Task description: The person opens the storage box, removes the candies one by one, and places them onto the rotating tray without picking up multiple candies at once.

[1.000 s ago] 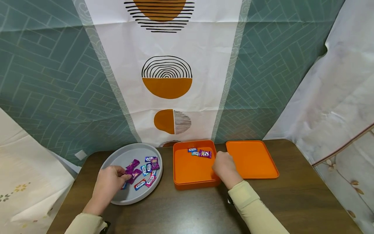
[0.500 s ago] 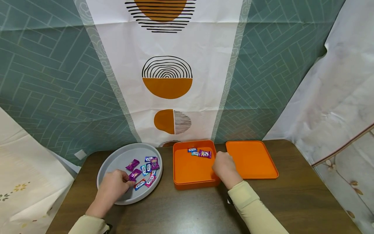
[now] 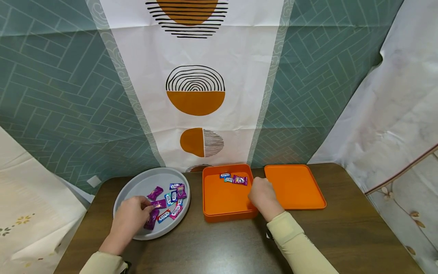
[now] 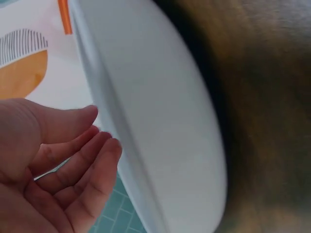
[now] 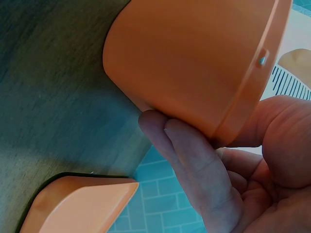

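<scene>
In the head view my left hand [image 3: 128, 217] reaches over the round grey tray [image 3: 131, 185], thumb and fingertips at the left end of a purple-wrapped candy [image 3: 159, 204], which they pinch. A second purple candy [image 3: 151, 220] lies just below those fingertips. In the left wrist view the tray's side [image 4: 160, 97] hides the candies from sight. My right hand [image 3: 262, 194] grips the right wall of the orange box [image 3: 222, 201]. Its fingers [image 5: 194, 150] lie along the outside of that wall in the right wrist view, with the thumb over the rim.
Several more wrapped candies, blue, purple and pink, lie in the tray's right half, among them a red-and-blue one [image 3: 164, 216]. A few candies [image 3: 239, 180] lie at the box's far side. An orange lid [image 3: 294, 186] sits right of the box on the wooden table [image 3: 219, 247].
My left hand has shifted slightly within the tray. One purple candy now lies lower, below the fingers, and the one at the fingertips has turned. The right hand and box stay put.
</scene>
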Available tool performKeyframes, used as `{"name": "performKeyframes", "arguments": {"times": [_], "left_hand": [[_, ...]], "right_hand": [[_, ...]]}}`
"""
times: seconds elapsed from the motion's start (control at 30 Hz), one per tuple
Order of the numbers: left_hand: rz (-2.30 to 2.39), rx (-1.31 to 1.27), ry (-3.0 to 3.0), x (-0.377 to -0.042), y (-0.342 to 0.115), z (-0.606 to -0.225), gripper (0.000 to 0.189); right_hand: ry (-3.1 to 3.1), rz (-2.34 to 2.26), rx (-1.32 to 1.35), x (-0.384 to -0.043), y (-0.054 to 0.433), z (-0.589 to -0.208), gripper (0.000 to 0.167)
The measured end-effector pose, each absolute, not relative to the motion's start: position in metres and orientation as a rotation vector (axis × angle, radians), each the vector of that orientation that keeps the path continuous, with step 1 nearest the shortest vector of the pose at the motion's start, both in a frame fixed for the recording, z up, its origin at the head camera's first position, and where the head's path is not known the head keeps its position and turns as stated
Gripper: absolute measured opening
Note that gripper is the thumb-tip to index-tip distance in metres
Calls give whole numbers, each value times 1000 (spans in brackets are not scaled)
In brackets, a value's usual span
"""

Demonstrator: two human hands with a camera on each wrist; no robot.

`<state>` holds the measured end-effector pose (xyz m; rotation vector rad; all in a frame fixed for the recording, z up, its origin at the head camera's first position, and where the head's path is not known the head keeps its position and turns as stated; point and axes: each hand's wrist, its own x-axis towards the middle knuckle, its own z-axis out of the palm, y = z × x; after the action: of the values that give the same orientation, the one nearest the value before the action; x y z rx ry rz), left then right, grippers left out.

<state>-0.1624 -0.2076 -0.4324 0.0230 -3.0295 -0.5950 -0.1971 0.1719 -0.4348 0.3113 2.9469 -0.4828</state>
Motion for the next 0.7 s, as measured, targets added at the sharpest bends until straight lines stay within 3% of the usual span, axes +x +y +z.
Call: {"name": "performKeyframes", "arguments": {"times": [0.3, 0.7], "left_hand": [[-621, -25, -2888, -172, -184, -417, 22], [-768, -268, -2749, -195, -100, -408, 30]], "right_hand": [[2962, -479, 315, -197, 172, -434, 31], [2932, -492, 319, -195, 171, -432, 33]]}}
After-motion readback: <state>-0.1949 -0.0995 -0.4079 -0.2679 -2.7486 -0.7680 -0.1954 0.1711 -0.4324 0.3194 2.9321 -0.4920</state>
